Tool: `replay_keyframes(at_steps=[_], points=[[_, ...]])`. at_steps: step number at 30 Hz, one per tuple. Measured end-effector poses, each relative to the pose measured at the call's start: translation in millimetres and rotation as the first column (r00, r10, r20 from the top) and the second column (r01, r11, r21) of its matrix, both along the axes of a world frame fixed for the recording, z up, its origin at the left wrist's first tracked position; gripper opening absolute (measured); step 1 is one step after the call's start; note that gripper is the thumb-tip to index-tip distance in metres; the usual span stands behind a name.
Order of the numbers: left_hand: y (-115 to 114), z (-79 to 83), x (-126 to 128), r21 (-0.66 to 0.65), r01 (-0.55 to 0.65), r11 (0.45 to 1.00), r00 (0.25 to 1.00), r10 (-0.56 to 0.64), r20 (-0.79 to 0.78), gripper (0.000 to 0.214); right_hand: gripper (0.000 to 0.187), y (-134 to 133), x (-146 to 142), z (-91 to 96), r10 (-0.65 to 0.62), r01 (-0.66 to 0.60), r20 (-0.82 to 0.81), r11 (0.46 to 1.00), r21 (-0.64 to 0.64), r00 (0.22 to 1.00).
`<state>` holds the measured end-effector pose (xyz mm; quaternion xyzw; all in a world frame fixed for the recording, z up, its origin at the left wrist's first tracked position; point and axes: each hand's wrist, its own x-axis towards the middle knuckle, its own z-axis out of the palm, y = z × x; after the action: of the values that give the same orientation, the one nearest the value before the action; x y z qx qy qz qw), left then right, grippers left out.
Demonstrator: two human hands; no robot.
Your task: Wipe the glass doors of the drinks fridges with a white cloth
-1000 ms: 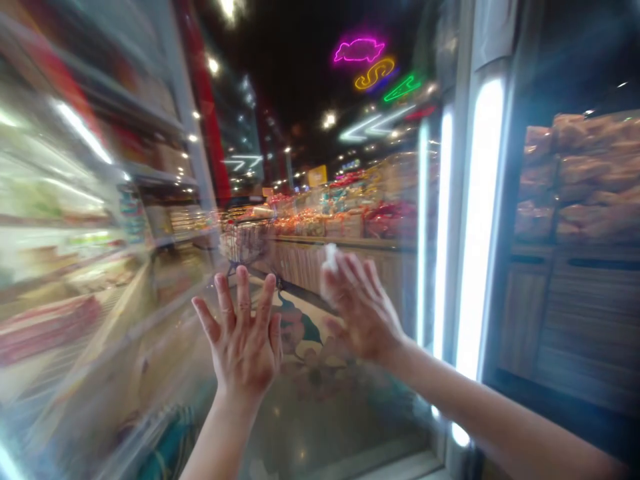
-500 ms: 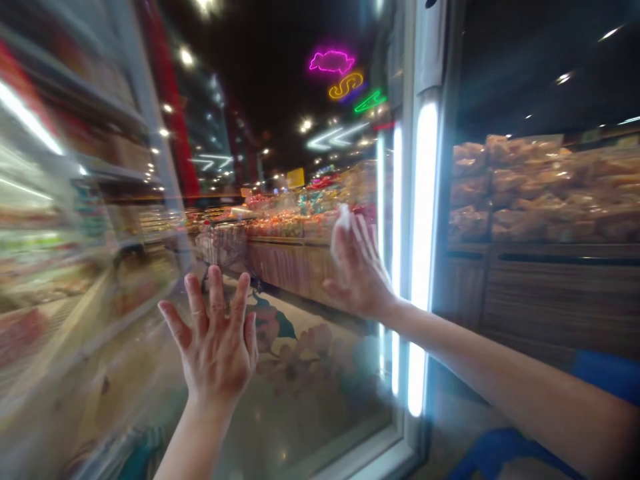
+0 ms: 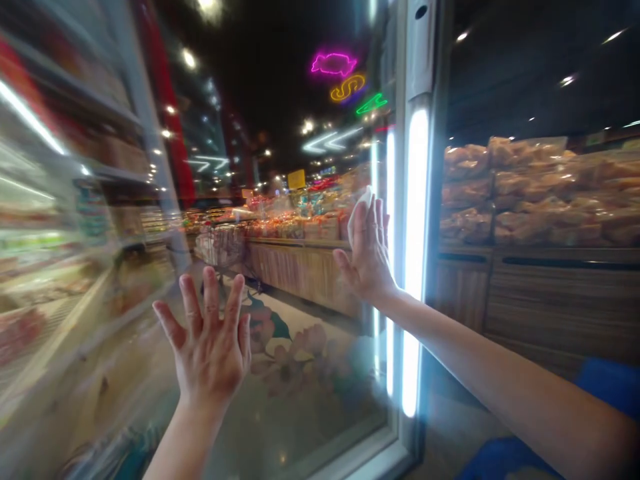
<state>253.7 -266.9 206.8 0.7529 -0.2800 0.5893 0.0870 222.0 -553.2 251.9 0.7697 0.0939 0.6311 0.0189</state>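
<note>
My left hand [image 3: 211, 347] rests with fingers spread against the glass door [image 3: 300, 427], and holds nothing. Higher up and to the right, my right hand [image 3: 371, 270] presses a thin white cloth [image 3: 356, 220] to the same pane, near the door's frame. The cloth shows past the fingertips and along one side of the hand; the rest is hidden under the palm, and I cannot tell if it is cloth or paper. A bright vertical light tube [image 3: 416, 267] runs along the frame, just right of my right hand.
Blurred shelves of goods [image 3: 30, 293] line the left side. Beyond the glass are a shopping cart [image 3: 220, 243] and wooden display counters [image 3: 300, 270]. Bagged goods [image 3: 550, 193] are stacked on the right. Something blue [image 3: 510, 460] lies at the lower right. Neon signs [image 3: 334, 64] glow above.
My right hand has slid right and slightly up across the glass with the white cloth, closer to the light tube. My left hand stays spread, shifted slightly left and down in view.
</note>
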Motion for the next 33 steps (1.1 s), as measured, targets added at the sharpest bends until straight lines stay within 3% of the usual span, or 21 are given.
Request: replay_keyframes(at_steps=[2,4,7,8,9,11,12,13,15,17,18,20,21,22,24,25,27,28,30,32,33], points=[[1,-0.2,0,0.009,-0.003,1.0,1.0,0.003,-0.002,0.08,0.091,10,-1,-6.3,0.007,-0.007,0.016,1.0,-0.019,1.0],[1,-0.7,0,0.001,-0.005,1.0,1.0,0.005,-0.001,0.079,0.098,33,-2,-31.5,0.053,-0.065,-0.057,0.97,-0.233,0.997],[3,-0.8,0,-0.005,-0.004,1.0,1.0,0.004,0.007,0.078,0.1,48,0,-50.6,0.093,-0.176,-0.173,0.807,-0.563,0.98],[3,-0.5,0,-0.002,-0.003,1.0,1.0,0.003,0.008,0.079,0.101,43,1,-42.8,0.096,-0.176,-0.168,0.803,-0.569,0.981],[3,0.0,0,0.003,-0.002,1.0,1.0,0.002,0.006,0.079,0.099,34,2,-28.5,0.093,-0.152,-0.138,0.843,-0.515,0.986],[2,1.1,0,0.007,-0.003,1.0,1.0,0.003,0.003,0.08,0.09,13,5,8.4,0.066,-0.072,-0.03,0.958,-0.279,0.997],[2,1.3,0,0.008,-0.005,1.0,1.0,0.005,-0.001,0.08,0.086,6,6,23.6,0.046,-0.043,0.016,0.985,-0.169,0.999],[0,1.1,0,0.008,-0.008,1.0,1.0,0.009,-0.004,0.08,0.085,4,6,32.4,0.033,-0.029,0.041,0.994,-0.106,0.999],[-1,-0.6,0,0.005,-0.016,1.0,1.0,0.016,-0.009,0.08,0.088,13,5,26.6,0.048,-0.042,0.04,0.99,-0.132,0.998],[-1,-2.9,-1,0.005,-0.016,1.0,1.0,0.016,-0.011,0.081,0.094,31,4,0.6,0.104,-0.112,-0.041,0.933,-0.341,0.994],[2,-3.3,-2,0.013,-0.008,1.0,1.0,0.008,-0.012,0.082,0.096,39,4,-10.8,0.127,-0.161,-0.103,0.868,-0.47,0.987],[13,0.4,-5,0.04,0.01,0.999,1.0,-0.009,-0.019,0.082,0.1,44,6,-12.4,0.134,-0.231,-0.198,0.749,-0.622,0.971],[21,5.6,-7,0.052,0.013,0.999,1.0,-0.012,-0.017,0.082,0.1,41,8,0.6,0.124,-0.231,-0.21,0.748,-0.622,0.97],[31,13.3,-9,0.061,0.009,0.998,1.0,-0.008,-0.009,0.082,0.1,36,11,21.5,0.11,-0.202,-0.192,0.798,-0.568,0.975],[54,35.2,-11,0.058,-0.022,0.998,0.999,0.02,0.036,0.081,0.093,27,18,73.3,0.066,-0.091,-0.088,0.941,-0.326,0.994],[66,47.9,-10,0.05,-0.041,0.998,0.997,0.038,0.067,0.08,0.089,28,21,95.5,0.037,-0.044,-0.034,0.979,-0.201,0.999],[88,71.6,-6,0.024,-0.074,0.997,0.991,0.07,0.116,0.077,0.089,43,26,114.3,0.012,-0.01,0.024,0.994,-0.105,1.0],[96,80.6,-3,0.006,-0.083,0.997,0.988,0.082,0.129,0.076,0.093,57,27,108.4,0.031,-0.027,0.021,0.985,-0.168,0.999],[108,90.2,6,-0.025,-0.086,0.996,0.988,0.088,0.124,0.073,0.101,91,28,75.1,0.102,-0.116,-0.057,0.883,-0.454,0.993],[113,89.9,15,-0.019,-0.075,0.997,0.991,0.077,0.114,0.072,0.102,119,28,41.5,0.135,-0.214,-0.167,0.665,-0.716,0.977],[114,87.6,18,-0.011,-0.071,0.997,0.991,0.072,0.114,0.072,0.102,128,29,35.3,0.133,-0.246,-0.207,0.571,-0.783,0.969]])
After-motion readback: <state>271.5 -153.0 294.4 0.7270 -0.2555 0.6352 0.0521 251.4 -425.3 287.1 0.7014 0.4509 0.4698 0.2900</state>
